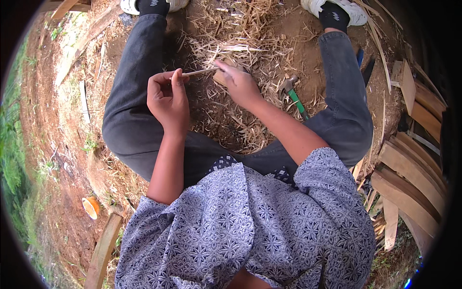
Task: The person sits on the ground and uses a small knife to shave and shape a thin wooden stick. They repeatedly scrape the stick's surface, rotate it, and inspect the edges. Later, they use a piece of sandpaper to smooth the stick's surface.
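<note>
Stick (pixel 201 72) is sitting above the dirt (pixel 207 115), with the left hand (pixel 168 101) pinching one end, grip closed snug. The right hand (pixel 240 86) is hovering by the other end, kinda blurry, so can't tell how far its grip is closing or on what.

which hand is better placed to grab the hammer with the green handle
Probably the right hand: it is nearer the hammer, which lies to its right. The left hand is farther off and pinches a thin stick. Whether the right hand grips anything is unclear.
</note>
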Action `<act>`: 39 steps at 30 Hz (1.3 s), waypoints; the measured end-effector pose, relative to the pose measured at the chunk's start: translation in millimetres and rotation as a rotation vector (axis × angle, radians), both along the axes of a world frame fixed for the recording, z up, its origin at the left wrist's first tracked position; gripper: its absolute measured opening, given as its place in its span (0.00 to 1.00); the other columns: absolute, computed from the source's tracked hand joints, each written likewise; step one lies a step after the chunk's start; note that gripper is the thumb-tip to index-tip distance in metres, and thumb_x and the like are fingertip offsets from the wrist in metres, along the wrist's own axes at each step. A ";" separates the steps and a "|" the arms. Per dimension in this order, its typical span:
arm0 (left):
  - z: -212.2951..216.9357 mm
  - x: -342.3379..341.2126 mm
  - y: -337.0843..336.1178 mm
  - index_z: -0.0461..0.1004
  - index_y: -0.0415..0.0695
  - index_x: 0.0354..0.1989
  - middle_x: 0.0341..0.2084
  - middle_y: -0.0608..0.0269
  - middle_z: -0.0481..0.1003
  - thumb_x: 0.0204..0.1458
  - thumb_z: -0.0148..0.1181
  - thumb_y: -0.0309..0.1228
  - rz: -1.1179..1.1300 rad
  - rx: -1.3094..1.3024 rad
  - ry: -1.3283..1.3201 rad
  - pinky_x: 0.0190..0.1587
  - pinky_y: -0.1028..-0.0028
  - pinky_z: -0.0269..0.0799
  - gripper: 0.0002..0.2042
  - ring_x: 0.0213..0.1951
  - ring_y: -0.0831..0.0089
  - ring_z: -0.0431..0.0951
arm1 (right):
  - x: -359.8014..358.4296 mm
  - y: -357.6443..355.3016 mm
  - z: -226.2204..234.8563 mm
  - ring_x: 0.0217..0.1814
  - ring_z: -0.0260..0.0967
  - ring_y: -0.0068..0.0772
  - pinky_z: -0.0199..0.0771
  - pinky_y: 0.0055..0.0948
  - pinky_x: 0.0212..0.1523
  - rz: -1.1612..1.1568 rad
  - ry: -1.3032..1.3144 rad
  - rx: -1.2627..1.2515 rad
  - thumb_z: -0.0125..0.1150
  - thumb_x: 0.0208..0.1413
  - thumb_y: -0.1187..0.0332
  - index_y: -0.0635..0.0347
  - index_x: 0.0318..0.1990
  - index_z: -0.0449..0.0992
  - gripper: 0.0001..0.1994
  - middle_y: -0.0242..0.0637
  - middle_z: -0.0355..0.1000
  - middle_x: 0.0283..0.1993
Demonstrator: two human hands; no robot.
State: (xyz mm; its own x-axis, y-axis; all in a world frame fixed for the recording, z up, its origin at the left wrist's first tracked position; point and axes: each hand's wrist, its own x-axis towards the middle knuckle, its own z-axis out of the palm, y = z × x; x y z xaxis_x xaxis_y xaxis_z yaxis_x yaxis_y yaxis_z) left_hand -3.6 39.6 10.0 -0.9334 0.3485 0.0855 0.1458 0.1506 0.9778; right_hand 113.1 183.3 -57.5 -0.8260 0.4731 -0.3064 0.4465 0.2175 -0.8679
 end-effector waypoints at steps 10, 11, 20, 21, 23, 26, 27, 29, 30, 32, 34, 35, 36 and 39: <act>-6.1 1.5 -1.7 0.66 0.37 0.34 0.33 0.58 0.78 0.62 0.60 0.18 -0.070 0.006 0.072 0.41 0.78 0.79 0.07 0.36 0.78 0.81 | -2.0 -2.5 -18.4 0.54 0.78 0.49 0.78 0.40 0.52 0.027 -0.051 0.268 0.54 0.64 0.68 0.51 0.67 0.71 0.23 0.54 0.75 0.57; -8.4 0.8 0.6 0.66 0.37 0.34 0.33 0.58 0.78 0.62 0.60 0.18 -0.052 0.042 0.070 0.41 0.78 0.79 0.08 0.36 0.78 0.81 | -7.8 -17.7 24.4 0.51 0.79 0.48 0.78 0.42 0.50 0.100 -0.013 0.197 0.52 0.64 0.70 0.50 0.66 0.72 0.22 0.50 0.76 0.57; -3.9 5.6 0.5 0.66 0.38 0.33 0.32 0.57 0.77 0.61 0.61 0.18 -0.051 0.097 0.038 0.40 0.78 0.79 0.09 0.34 0.77 0.81 | -10.3 -33.7 39.6 0.67 0.71 0.44 0.73 0.35 0.63 0.067 0.238 0.012 0.52 0.65 0.73 0.58 0.68 0.68 0.24 0.50 0.69 0.67; -2.0 4.8 2.2 0.66 0.38 0.33 0.32 0.57 0.77 0.61 0.61 0.18 -0.030 0.133 0.038 0.40 0.78 0.79 0.09 0.34 0.77 0.81 | -12.8 -39.0 48.0 0.67 0.71 0.43 0.73 0.35 0.63 0.084 0.455 -0.049 0.52 0.65 0.73 0.58 0.68 0.68 0.24 0.49 0.68 0.67; -6.2 4.0 1.4 0.65 0.38 0.33 0.32 0.58 0.76 0.61 0.61 0.18 -0.037 0.139 0.030 0.39 0.77 0.79 0.09 0.34 0.76 0.81 | -6.7 -12.8 19.8 0.66 0.71 0.42 0.72 0.33 0.64 0.060 0.181 0.005 0.51 0.65 0.74 0.58 0.68 0.69 0.23 0.50 0.72 0.63; -1.2 8.0 -2.1 0.64 0.39 0.34 0.31 0.63 0.74 0.62 0.59 0.18 -0.074 -0.004 0.067 0.40 0.76 0.80 0.09 0.34 0.73 0.82 | -7.2 -7.6 25.9 0.66 0.71 0.43 0.70 0.32 0.65 0.087 -0.145 0.060 0.50 0.66 0.74 0.56 0.68 0.69 0.23 0.50 0.74 0.62; -2.8 4.8 1.5 0.64 0.39 0.34 0.31 0.63 0.73 0.62 0.60 0.18 -0.067 0.022 0.069 0.40 0.76 0.80 0.09 0.34 0.73 0.82 | -8.8 -29.2 31.2 0.66 0.71 0.42 0.70 0.33 0.65 0.029 0.250 0.006 0.47 0.67 0.72 0.57 0.67 0.70 0.22 0.50 0.72 0.64; -0.2 0.4 7.8 0.64 0.39 0.34 0.31 0.63 0.73 0.62 0.60 0.18 -0.050 0.076 0.069 0.40 0.76 0.81 0.09 0.34 0.73 0.82 | -18.6 -31.5 44.7 0.66 0.71 0.41 0.71 0.33 0.64 0.066 0.527 -0.112 0.47 0.66 0.74 0.57 0.67 0.70 0.22 0.48 0.71 0.65; -0.2 3.5 5.9 0.65 0.39 0.33 0.31 0.63 0.73 0.62 0.60 0.18 -0.060 0.077 0.060 0.40 0.76 0.80 0.09 0.34 0.73 0.82 | -11.3 -20.6 22.9 0.65 0.72 0.40 0.71 0.33 0.64 0.076 0.298 -0.017 0.49 0.64 0.76 0.57 0.67 0.70 0.23 0.48 0.71 0.65; 0.8 7.0 4.9 0.65 0.39 0.33 0.31 0.63 0.73 0.61 0.60 0.18 -0.083 0.077 0.066 0.40 0.76 0.80 0.09 0.34 0.74 0.82 | 4.7 14.1 -26.4 0.54 0.78 0.48 0.78 0.40 0.54 -0.074 -0.136 -0.042 0.53 0.62 0.75 0.56 0.64 0.73 0.22 0.46 0.75 0.60; -5.8 0.8 7.2 0.65 0.39 0.32 0.31 0.63 0.73 0.61 0.61 0.18 -0.084 0.099 0.082 0.39 0.76 0.80 0.10 0.34 0.74 0.82 | -9.8 -8.9 6.9 0.52 0.79 0.47 0.79 0.41 0.52 -0.044 0.198 0.057 0.51 0.63 0.73 0.56 0.63 0.73 0.21 0.48 0.77 0.56; -5.4 3.7 2.5 0.65 0.39 0.32 0.31 0.62 0.73 0.61 0.61 0.18 -0.075 0.097 0.073 0.39 0.76 0.80 0.10 0.34 0.74 0.82 | -12.8 -29.5 29.9 0.51 0.80 0.47 0.80 0.41 0.50 -0.033 0.342 0.088 0.50 0.64 0.72 0.56 0.63 0.74 0.21 0.48 0.78 0.54; -4.9 7.3 -1.5 0.65 0.39 0.32 0.31 0.62 0.74 0.61 0.61 0.18 -0.064 0.103 0.062 0.39 0.77 0.80 0.10 0.34 0.74 0.82 | -20.2 -42.7 44.1 0.50 0.80 0.47 0.80 0.41 0.50 -0.033 0.512 0.035 0.50 0.64 0.72 0.56 0.64 0.73 0.21 0.48 0.78 0.54; -0.2 4.0 2.2 0.65 0.39 0.32 0.31 0.61 0.75 0.61 0.61 0.18 -0.061 0.099 0.036 0.39 0.77 0.80 0.10 0.33 0.76 0.81 | -7.2 -0.4 -3.7 0.52 0.79 0.49 0.79 0.40 0.53 0.075 0.089 0.110 0.52 0.62 0.75 0.57 0.65 0.72 0.22 0.45 0.75 0.59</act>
